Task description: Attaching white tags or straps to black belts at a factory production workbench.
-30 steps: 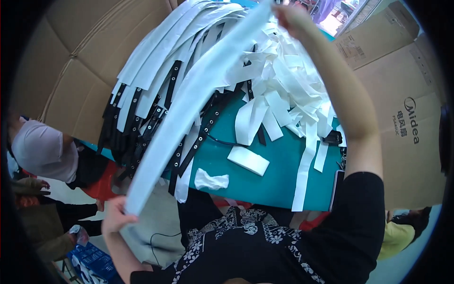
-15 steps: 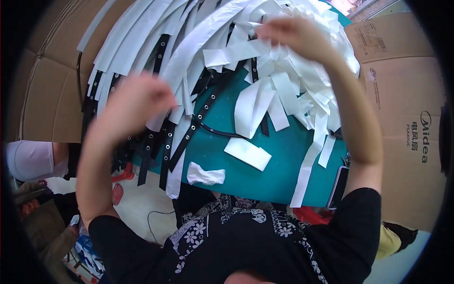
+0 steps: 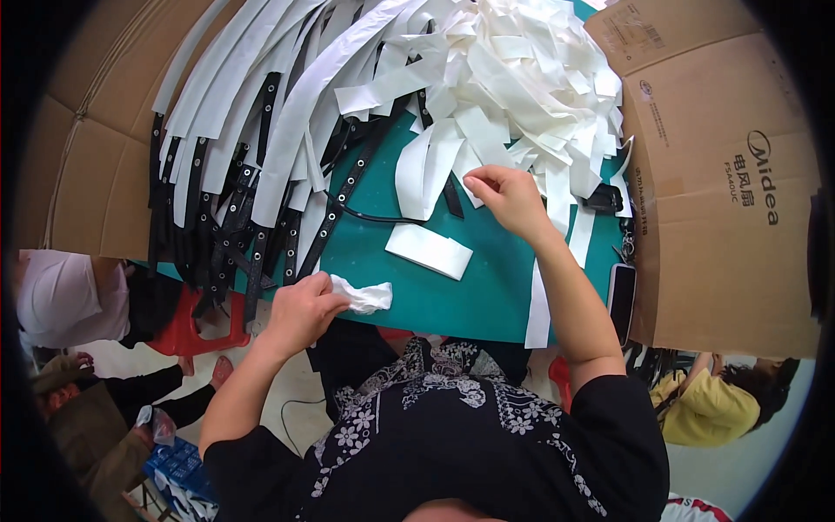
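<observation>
My left hand (image 3: pixel 304 309) is closed at the near edge of the table, thumb and forefinger pinching the left end of a crumpled white cloth (image 3: pixel 372 297). My right hand (image 3: pixel 509 200) hovers over the middle of the table with its fingertips drawn together; whatever they may hold is too small to make out. Just left of it stands a looped white strip (image 3: pixel 417 178). A folded white band (image 3: pixel 429 251) lies between my hands. Black straps with metal eyelets (image 3: pixel 344 191), many with long white strips (image 3: pixel 300 122) over them, spread across the left side.
A heap of loose white strips (image 3: pixel 531 78) covers the far right of the green tabletop (image 3: pixel 383 326). Cardboard boxes flank both sides, including the right box (image 3: pixel 713 217). A phone (image 3: pixel 621 291) lies at the right edge. Other people sit beyond, near a red stool (image 3: pixel 204 326).
My left hand has come down from above the straps to the crumpled cloth. My right hand has drawn back from the white heap toward me. The whole view has shifted slightly.
</observation>
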The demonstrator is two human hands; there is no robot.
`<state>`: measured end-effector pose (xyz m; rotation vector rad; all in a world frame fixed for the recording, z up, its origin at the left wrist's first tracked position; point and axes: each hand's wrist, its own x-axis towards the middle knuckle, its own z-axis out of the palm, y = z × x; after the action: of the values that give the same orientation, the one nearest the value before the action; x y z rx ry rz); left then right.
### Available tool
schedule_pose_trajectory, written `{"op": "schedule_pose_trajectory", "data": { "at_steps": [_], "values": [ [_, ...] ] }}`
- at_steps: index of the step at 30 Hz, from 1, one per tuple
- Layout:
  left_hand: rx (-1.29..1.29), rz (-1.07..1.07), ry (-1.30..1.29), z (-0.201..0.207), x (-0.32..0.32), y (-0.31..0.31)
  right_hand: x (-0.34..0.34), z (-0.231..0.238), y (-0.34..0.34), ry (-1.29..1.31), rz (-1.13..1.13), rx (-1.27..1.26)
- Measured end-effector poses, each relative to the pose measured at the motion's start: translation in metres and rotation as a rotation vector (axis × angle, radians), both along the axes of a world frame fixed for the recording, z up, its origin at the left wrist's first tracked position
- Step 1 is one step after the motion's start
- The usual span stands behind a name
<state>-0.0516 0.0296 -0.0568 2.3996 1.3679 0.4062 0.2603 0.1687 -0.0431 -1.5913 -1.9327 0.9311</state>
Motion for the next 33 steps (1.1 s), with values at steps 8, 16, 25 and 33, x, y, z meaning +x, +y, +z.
{"op": "schedule_pose_trajectory", "data": {
  "at_steps": [8,16,25,33],
  "values": [
    [0.250,-0.092,0.103,-0.010,-0.002,0.002,0.023,-0.001,0.027,-0.343,-0.034,0.247],
    [0.160,0.441,0.122,0.002,-0.015,0.039,-0.014,-0.006,0.050,-0.182,0.008,0.418],
    [0.094,0.439,0.214,0.005,-0.001,0.047,-0.003,0.020,0.123,-0.301,-0.369,0.761],
    [-0.129,0.366,0.173,0.006,-0.014,0.056,0.078,0.037,0.143,-0.422,-0.349,0.520]
  ]
}}
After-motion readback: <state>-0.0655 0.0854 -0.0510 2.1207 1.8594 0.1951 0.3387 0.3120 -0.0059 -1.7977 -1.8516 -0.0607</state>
